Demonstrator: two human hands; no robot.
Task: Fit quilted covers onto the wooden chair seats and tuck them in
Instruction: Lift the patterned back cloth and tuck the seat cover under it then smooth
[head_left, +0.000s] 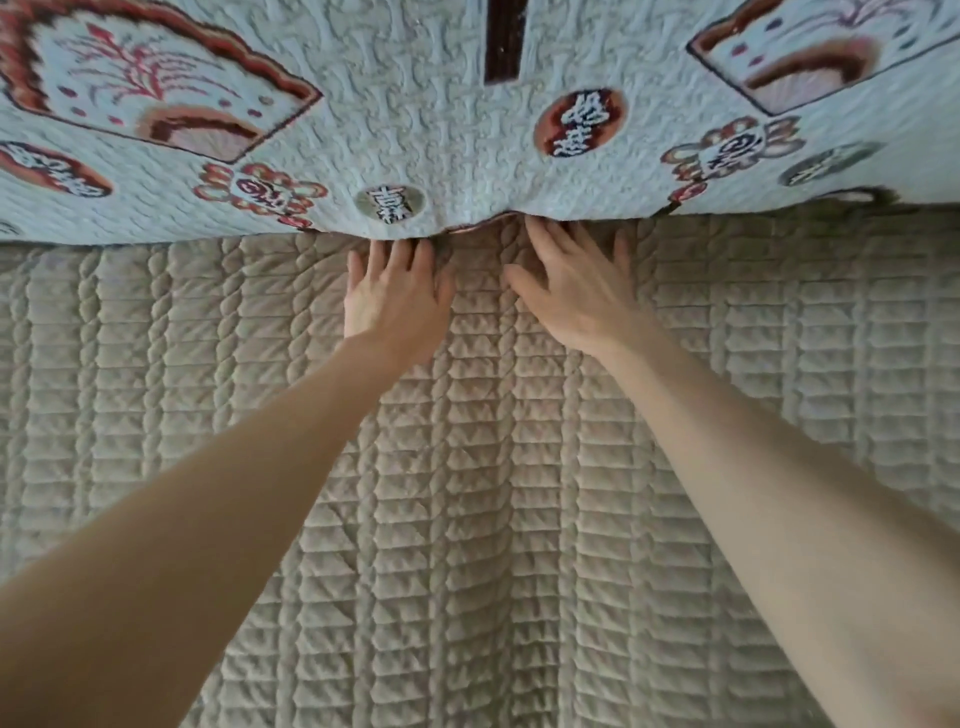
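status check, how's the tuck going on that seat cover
Left grip and right grip both open, fingers straight. Pressing beige seat cover into the gap under the patterned cover. Fingertips hidden; nothing in the way.

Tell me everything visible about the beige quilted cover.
The beige quilted cover is a padded-looking fabric stitched in rows of rectangles between braided bands. It lies spread flat, filling the lower view. It passes under the patterned cover, where the left hand and right hand press on it with straight fingers.
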